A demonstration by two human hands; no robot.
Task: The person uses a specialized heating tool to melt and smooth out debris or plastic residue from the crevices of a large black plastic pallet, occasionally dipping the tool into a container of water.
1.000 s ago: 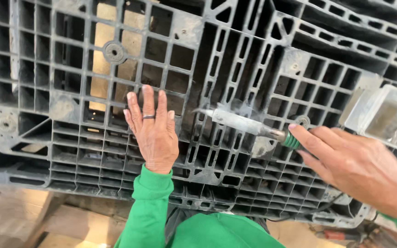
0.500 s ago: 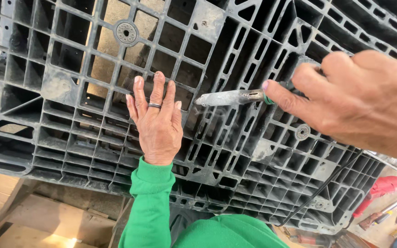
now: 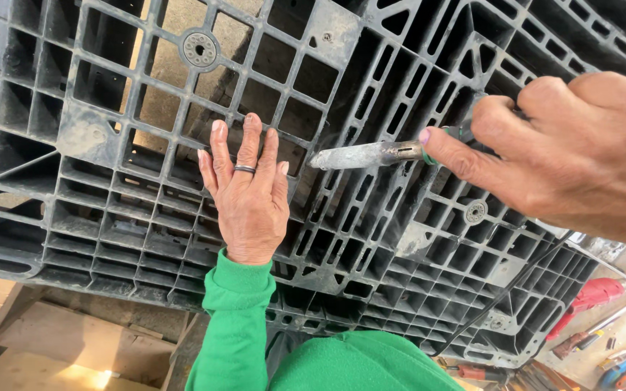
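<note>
My left hand (image 3: 249,192), a dark ring on one finger and a green sleeve at the wrist, lies flat with fingers together on the ribs of a black plastic pallet (image 3: 110,137). My right hand (image 3: 566,152) is closed around the green handle of a soldering iron (image 3: 371,154). Its grey metal blade points left, with the tip just right of my left fingertips and close over the pallet grid. A thin wisp of smoke hangs near the tip.
A black cord (image 3: 501,289) runs from the tool down across the pallet. Red-handled tools (image 3: 588,300) and other hand tools lie on a surface at the lower right. Wooden boards (image 3: 52,347) show below the pallet at the lower left.
My right hand has brought the iron up and to the right, and it now fills more of the view. My left hand stays flat on the pallet.
</note>
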